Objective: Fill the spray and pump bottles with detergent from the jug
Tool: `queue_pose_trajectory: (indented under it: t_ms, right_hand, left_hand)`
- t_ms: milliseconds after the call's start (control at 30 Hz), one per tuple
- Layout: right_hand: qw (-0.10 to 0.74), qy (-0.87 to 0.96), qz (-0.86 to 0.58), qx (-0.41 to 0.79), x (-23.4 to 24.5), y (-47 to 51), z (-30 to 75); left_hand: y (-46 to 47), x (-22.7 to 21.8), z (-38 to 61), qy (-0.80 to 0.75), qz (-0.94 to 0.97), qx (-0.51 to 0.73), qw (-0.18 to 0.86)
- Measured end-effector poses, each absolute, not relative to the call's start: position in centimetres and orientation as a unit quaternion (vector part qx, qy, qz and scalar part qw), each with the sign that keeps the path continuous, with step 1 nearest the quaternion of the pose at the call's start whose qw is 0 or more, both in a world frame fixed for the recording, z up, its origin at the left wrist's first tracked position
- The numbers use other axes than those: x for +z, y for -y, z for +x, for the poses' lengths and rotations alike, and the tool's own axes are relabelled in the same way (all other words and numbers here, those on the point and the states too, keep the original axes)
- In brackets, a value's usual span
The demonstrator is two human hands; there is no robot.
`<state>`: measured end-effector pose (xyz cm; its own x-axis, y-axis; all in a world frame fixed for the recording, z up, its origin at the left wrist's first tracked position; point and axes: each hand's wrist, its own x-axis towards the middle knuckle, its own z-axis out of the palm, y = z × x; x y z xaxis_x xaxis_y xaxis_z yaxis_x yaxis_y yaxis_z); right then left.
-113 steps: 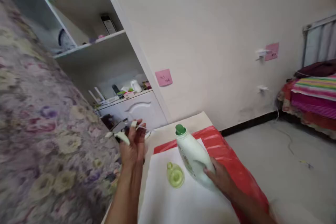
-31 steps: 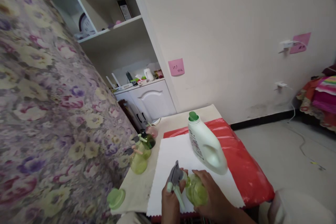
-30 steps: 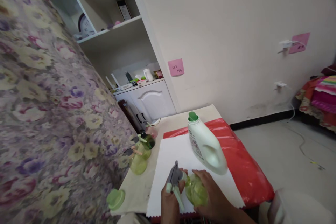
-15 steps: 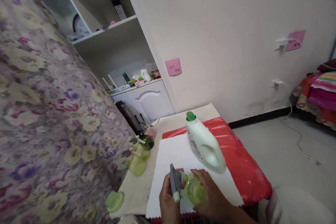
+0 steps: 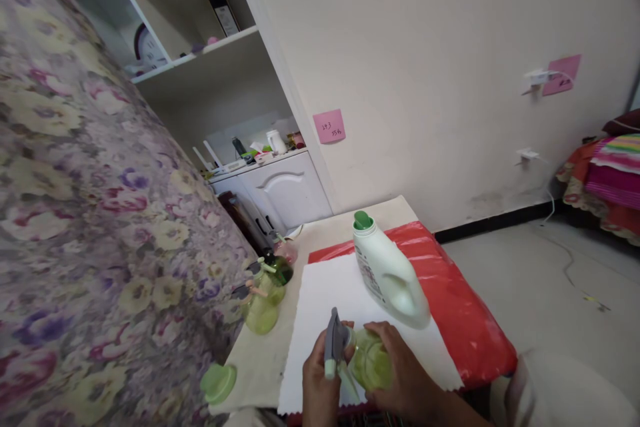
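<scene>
In my right hand (image 5: 400,373) is a clear spray bottle (image 5: 371,361) of yellow-green liquid, tipped on its side with its neck to the left. My left hand (image 5: 320,373) is closed around the grey trigger sprayer head (image 5: 335,337) at the bottle's neck. The sprayer's pale green nozzle tip points toward me. Whether the head is fully screwed on I cannot tell. Just beyond my hands stands a large pale green detergent jug (image 5: 393,277), its mouth uncapped with a green spout showing.
A white sheet (image 5: 320,293) and red plastic covering (image 5: 450,300) lie on the table. Several spray bottles (image 5: 263,313) line its left side near the floral curtain (image 5: 125,213). A green cap (image 5: 219,383) sits at the near left corner.
The grey sprayer head has turned in my left hand, its nozzle swinging slightly left and up. My right hand keeps the bottle in nearly the same spot.
</scene>
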<state>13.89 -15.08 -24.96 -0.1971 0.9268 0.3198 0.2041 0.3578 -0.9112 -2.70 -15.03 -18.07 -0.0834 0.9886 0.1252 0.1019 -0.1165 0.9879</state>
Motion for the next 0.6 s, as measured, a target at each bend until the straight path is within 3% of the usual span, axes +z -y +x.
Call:
queue_pose_trajectory:
  t_ms: [267,600]
  right_hand:
    - [0.467,0.691,-0.414,0.366,-25.1,14.97,14.05]
    - [0.466,0.689,-0.414,0.369,-25.81,14.85,13.86]
  left_hand:
    - [14.58,-19.04,-3.15,-0.463,0.47,0.533,0.53]
    - [15.09,-18.37,-3.21,-0.494,0.494,0.52,0.492]
